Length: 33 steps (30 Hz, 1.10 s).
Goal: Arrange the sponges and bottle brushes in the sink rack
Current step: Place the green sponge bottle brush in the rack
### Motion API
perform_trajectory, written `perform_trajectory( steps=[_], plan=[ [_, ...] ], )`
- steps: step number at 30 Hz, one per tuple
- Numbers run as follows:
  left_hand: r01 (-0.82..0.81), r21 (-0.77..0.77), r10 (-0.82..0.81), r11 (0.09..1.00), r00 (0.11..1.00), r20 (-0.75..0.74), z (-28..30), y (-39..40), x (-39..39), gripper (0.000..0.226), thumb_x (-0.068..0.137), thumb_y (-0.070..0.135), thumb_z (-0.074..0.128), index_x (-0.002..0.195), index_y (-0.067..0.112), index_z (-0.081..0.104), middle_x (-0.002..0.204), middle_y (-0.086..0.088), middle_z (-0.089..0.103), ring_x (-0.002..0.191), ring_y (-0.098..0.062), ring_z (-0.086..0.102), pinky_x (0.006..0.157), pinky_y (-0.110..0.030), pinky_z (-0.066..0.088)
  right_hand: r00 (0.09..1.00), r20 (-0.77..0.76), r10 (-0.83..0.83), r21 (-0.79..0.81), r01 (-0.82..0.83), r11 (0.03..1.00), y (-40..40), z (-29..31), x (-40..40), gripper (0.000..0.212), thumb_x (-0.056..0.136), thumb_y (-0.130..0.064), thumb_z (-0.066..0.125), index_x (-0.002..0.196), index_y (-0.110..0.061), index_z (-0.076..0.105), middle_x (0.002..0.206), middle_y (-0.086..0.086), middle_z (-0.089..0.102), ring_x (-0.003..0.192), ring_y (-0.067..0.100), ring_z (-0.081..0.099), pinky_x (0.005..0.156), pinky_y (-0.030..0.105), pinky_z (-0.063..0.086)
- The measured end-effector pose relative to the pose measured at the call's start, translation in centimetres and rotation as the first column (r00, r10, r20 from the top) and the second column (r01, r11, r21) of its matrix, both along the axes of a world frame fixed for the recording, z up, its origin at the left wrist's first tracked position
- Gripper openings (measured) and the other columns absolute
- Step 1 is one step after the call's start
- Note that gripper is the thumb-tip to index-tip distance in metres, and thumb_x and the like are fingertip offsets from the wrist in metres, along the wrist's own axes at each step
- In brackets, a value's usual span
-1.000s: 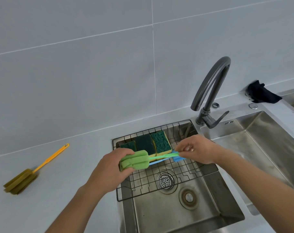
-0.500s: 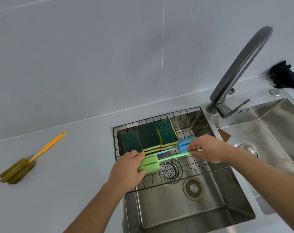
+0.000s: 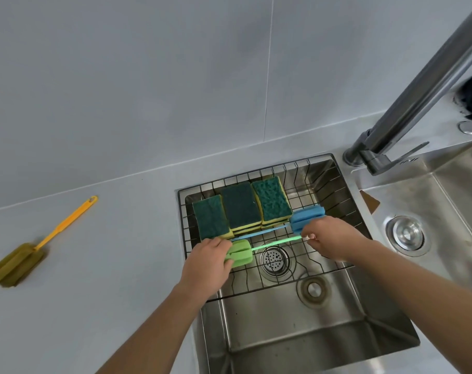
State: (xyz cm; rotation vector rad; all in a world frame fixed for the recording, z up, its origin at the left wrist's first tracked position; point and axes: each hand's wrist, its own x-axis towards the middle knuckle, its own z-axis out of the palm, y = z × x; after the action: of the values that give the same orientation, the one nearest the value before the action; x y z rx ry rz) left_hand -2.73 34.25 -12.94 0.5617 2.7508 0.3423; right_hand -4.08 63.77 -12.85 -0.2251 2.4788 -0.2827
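No readable brand, label or text anywhere in view. Wire sink rack (image 3: 334, 201) was a black grid basket seated in the back half of the brushed stainless sink (image 3: 297, 336). Three rectangular sponges (image 3: 241, 205) stood side by side at the rack's back left, coarse dark green scouring faces up over yellow foam. Blue bottle brush (image 3: 306, 218) lay across the rack just in front of them, ribbed foam head to the right, thin flat handle running left. Green bottle brush (image 3: 239, 255) sat parallel, nearer the camera, head to the left. Left hand (image 3: 206, 265) gripped the green foam head; right hand (image 3: 330, 238) pinched the tip of its thin green handle. A third brush (image 3: 16, 265), olive foam head with an orange plastic handle, lay on the matte grey counter (image 3: 100, 292), well apart to the left. Curved metal faucet (image 3: 418, 85) stood at right.
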Motion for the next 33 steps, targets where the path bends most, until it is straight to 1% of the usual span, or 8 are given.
perform_trajectory(
  steps=[4,7,10,14,17,23,29,33],
  plan=[
    [0.041,-0.107,-0.046,0.993,0.998,-0.046,-0.7,-0.1,-0.1,0.031,0.082,0.033,0.068,0.109,0.018,0.066,0.103,0.001,0.069,0.092,-0.020,0.063,0.082,-0.034,0.052,0.998,0.032,-0.045,0.035,0.044,0.998,0.2,-0.8,0.1,0.026,0.094,-0.027,0.054,0.119,-0.027,0.064,0.106,-0.003,0.069,0.092,0.016,0.064,0.084,0.032,0.056],
    [0.076,-0.178,-0.086,0.981,0.995,-0.046,-1.1,0.1,0.0,0.037,0.069,0.031,0.081,0.101,0.018,0.069,0.094,0.001,0.071,0.081,-0.018,0.067,0.072,-0.032,0.057,0.997,0.052,-0.060,0.040,0.058,0.997,0.0,-1.2,0.2,0.026,0.094,-0.027,0.055,0.118,-0.024,0.065,0.105,-0.002,0.069,0.091,0.017,0.065,0.085,0.033,0.057],
    [0.091,-0.148,-0.099,0.985,0.994,-0.052,-1.6,0.2,0.2,0.049,0.059,0.026,0.088,0.103,0.017,0.069,0.096,0.001,0.071,0.083,-0.018,0.069,0.071,-0.033,0.059,0.996,0.065,-0.061,0.050,0.058,0.997,-0.6,-1.3,0.3,0.026,0.094,-0.030,0.054,0.118,-0.024,0.065,0.106,0.000,0.069,0.092,0.019,0.065,0.084,0.034,0.057],
    [0.173,-0.069,-0.179,0.982,0.979,-0.098,-1.8,0.3,0.3,0.057,0.056,0.016,0.088,0.109,0.014,0.067,0.102,-0.001,0.070,0.088,-0.019,0.069,0.076,-0.033,0.060,0.995,0.060,-0.080,0.034,0.078,0.996,-0.7,-1.4,0.5,0.029,0.094,-0.033,0.054,0.121,-0.027,0.063,0.107,0.000,0.068,0.091,0.018,0.064,0.084,0.034,0.056],
    [0.221,-0.030,-0.223,0.975,0.967,-0.122,-2.0,0.2,0.1,0.056,0.057,0.011,0.087,0.109,0.014,0.068,0.101,0.000,0.068,0.088,-0.019,0.068,0.075,-0.032,0.060,0.993,0.062,-0.100,0.014,0.099,0.995,-0.6,-1.4,0.5,0.032,0.095,-0.036,0.055,0.125,-0.028,0.061,0.108,-0.002,0.068,0.092,0.016,0.063,0.086,0.032,0.055],
    [0.217,-0.054,-0.222,0.975,0.966,-0.135,-2.1,0.1,-0.2,0.050,0.058,0.011,0.086,0.104,0.015,0.069,0.095,0.002,0.069,0.080,-0.016,0.067,0.070,-0.030,0.059,0.989,0.061,-0.132,0.004,0.132,0.991,-0.7,-1.0,0.7,0.037,0.093,-0.040,0.057,0.128,-0.028,0.060,0.110,-0.002,0.068,0.093,0.016,0.063,0.087,0.032,0.055],
    [0.175,-0.049,-0.180,0.983,0.970,-0.162,-1.3,-0.5,0.6,0.046,0.065,0.020,0.084,0.107,0.019,0.068,0.095,0.004,0.071,0.083,-0.016,0.069,0.072,-0.033,0.058,0.987,0.059,-0.149,0.003,0.149,0.989,-1.4,0.8,1.0,0.042,0.093,-0.040,0.057,0.132,-0.027,0.057,0.121,0.001,0.066,0.105,0.019,0.062,0.094,0.036,0.052],
    [0.082,0.004,-0.081,0.997,0.994,-0.071,0.8,-1.4,1.2,0.029,0.086,0.028,0.063,0.115,0.023,0.064,0.104,0.005,0.067,0.091,-0.016,0.065,0.078,-0.031,0.052,0.990,0.025,-0.138,0.013,0.137,0.990,-2.2,2.5,1.3,0.042,0.093,-0.039,0.058,0.133,-0.026,0.057,0.124,0.001,0.066,0.110,0.021,0.062,0.097,0.036,0.051]
  ],
)
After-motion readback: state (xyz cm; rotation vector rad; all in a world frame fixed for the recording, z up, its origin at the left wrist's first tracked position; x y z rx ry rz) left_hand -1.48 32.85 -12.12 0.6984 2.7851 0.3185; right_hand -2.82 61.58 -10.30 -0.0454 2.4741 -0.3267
